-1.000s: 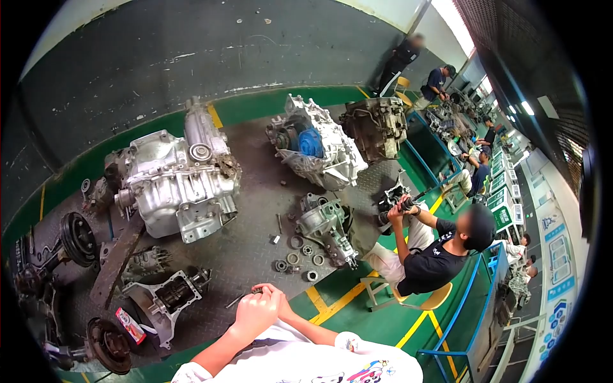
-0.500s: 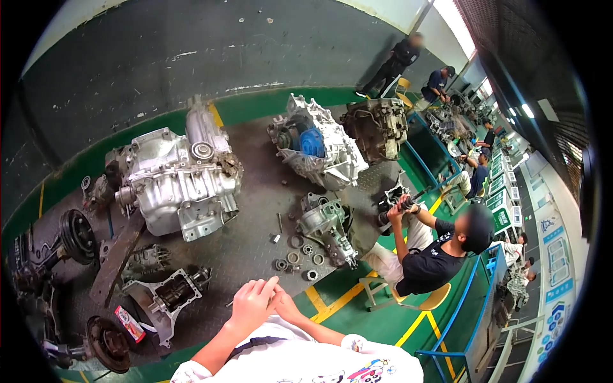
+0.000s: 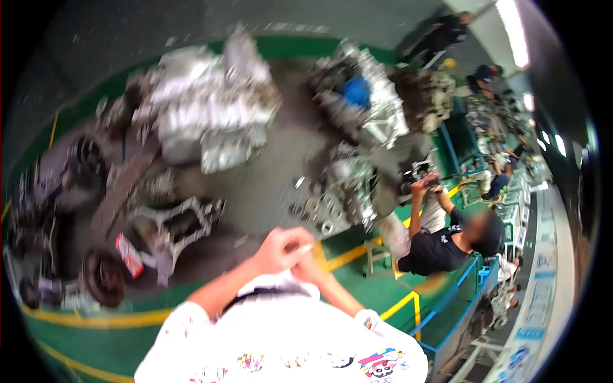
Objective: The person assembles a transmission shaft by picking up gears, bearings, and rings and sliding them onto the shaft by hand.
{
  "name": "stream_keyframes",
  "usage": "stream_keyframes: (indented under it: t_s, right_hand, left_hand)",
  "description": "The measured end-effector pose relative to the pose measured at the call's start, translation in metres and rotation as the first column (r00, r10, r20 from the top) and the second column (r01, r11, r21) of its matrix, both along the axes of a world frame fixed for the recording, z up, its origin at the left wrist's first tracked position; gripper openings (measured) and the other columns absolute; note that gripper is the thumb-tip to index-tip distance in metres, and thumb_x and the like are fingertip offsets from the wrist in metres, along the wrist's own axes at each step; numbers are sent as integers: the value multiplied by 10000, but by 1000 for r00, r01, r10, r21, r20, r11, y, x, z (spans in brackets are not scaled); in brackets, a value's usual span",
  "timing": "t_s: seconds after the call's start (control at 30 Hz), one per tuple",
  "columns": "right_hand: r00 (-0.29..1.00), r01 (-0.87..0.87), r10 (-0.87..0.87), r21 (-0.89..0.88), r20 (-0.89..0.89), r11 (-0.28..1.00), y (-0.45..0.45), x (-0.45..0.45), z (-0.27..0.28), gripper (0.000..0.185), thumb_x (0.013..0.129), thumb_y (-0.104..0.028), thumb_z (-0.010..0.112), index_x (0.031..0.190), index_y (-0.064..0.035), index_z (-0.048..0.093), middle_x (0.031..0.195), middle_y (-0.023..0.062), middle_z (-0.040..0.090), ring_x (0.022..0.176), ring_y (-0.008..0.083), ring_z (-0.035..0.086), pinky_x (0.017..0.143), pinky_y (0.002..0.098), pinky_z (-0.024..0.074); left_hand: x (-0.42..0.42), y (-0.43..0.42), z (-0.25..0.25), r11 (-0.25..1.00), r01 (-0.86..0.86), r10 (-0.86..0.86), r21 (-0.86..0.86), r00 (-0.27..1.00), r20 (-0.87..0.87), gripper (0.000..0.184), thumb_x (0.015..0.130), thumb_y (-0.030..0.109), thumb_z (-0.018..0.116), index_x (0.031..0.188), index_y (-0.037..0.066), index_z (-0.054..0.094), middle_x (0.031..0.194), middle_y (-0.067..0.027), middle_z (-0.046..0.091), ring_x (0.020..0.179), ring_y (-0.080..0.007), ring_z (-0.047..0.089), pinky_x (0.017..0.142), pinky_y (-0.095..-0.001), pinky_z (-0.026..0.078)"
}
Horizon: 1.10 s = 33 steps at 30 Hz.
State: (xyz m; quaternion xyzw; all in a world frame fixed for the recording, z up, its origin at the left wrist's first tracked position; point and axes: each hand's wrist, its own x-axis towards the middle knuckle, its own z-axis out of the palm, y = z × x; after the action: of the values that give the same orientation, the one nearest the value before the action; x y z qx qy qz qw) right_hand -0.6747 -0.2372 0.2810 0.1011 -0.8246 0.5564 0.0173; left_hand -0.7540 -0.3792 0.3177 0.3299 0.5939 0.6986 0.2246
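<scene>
My left hand [image 3: 279,250] and my right hand [image 3: 309,263] are together in front of my chest, above the near edge of the metal table [image 3: 290,159]. Both are closed with the fingers curled and touching; motion blur hides whatever lies between them. Beyond them on the table are several small rings and bearings [image 3: 327,214] beside a grey gearbox housing [image 3: 352,182]. To the left lies an open metal casing [image 3: 171,239] with a dark inside. A red and white packet [image 3: 129,256] rests against it.
Large transmissions [image 3: 211,115] and a casing with a blue part [image 3: 357,94] stand farther back. A brake drum [image 3: 104,277] is at left. At right a co-worker [image 3: 440,246] in a dark shirt sits on a stool, hands on a part, near a blue frame [image 3: 440,313].
My view has tilted down and shifted, so the table and its parts appear higher, and the picture is blurred. My hands stay together and closed.
</scene>
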Motion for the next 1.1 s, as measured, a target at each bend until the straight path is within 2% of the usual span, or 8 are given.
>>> stream_keyframes:
  t_s: [0.1, 0.17, 0.23, 0.43, 0.6, 0.67, 0.87, 1.1]
  right_hand:
    - [985, 37, -45, 48, 164, 998, 25, 35, -68, 348, 830, 8, 679, 1151, -16, 547, 1087, 128, 583, 1028, 284, 582, 888, 378, 486]
    - [975, 45, -55, 51, 213, 998, 30, 38, -62, 321, 842, -11, 675, 1133, -18, 541, 1077, 127, 583, 1018, 279, 582, 884, 375, 486]
    - [975, 89, -105, 89, 195, 992, 28, 38, -50, 295, 853, -29, 670, 1115, -20, 535, 1067, 126, 583, 1008, 274, 582, 880, 372, 486]
    - [963, 246, -264, 225, 54, 943, 19, 28, -30, 232, 888, -86, 657, 1062, -26, 516, 1037, 121, 583, 979, 260, 581, 868, 362, 485]
    - [950, 304, -313, 304, -20, 903, 14, 19, -26, 204, 917, -133, 645, 1017, -31, 500, 1012, 117, 583, 954, 248, 581, 858, 354, 484]
    - [943, 325, -330, 316, -40, 891, 16, 13, -23, 201, 923, -143, 642, 1004, -34, 495, 1003, 115, 581, 946, 244, 579, 854, 351, 483]
    - [942, 326, -336, 282, -12, 903, 28, 12, -24, 196, 926, -149, 636, 982, -41, 483, 978, 108, 568, 924, 238, 565, 840, 349, 476]
    - [933, 349, -360, 258, -6, 901, 32, 12, -19, 195, 930, -156, 630, 956, -49, 469, 950, 100, 553, 898, 231, 550, 825, 346, 468]
  left_hand:
    - [1, 11, 2, 979, 198, -200, -52, 979, -35, 185, 914, 192, 670, 980, 19, 681, 894, -125, 705, 755, -279, 683, 694, -370, 531]
    - [13, 11, 8, 986, 71, -84, -149, 993, -86, 248, 910, 256, 642, 1102, 100, 640, 752, -66, 655, 726, -266, 661, 691, -390, 512]
    - [27, 13, -8, 981, -194, 190, 17, 932, -309, 403, 882, 273, 678, 1240, 115, 580, 1054, -114, 588, 1082, -325, 561, 934, -447, 433]
    - [64, 20, -21, 932, -356, 358, 67, 873, -331, 630, 766, 146, 739, 1356, 105, 521, 1235, -133, 506, 1181, -333, 495, 1043, -420, 380]
    - [71, 63, -30, 895, -436, 444, 89, 864, -238, 323, 736, 175, 708, 1001, 94, 541, 931, -83, 610, 974, -265, 593, 818, -439, 437]
    - [53, 56, -18, 992, -70, 61, -105, 994, -89, 289, 752, 202, 694, 974, 98, 542, 842, -64, 610, 905, -254, 599, 818, -427, 446]
    - [66, 86, -23, 830, -557, 503, -41, 776, -380, 276, 764, 314, 712, 900, 116, 576, 841, -20, 600, 850, -216, 600, 796, -352, 502]
    - [65, 98, -30, 748, -661, 581, -63, 698, -419, 212, 795, 228, 712, 891, 76, 601, 907, -58, 627, 882, -252, 630, 850, -410, 519]
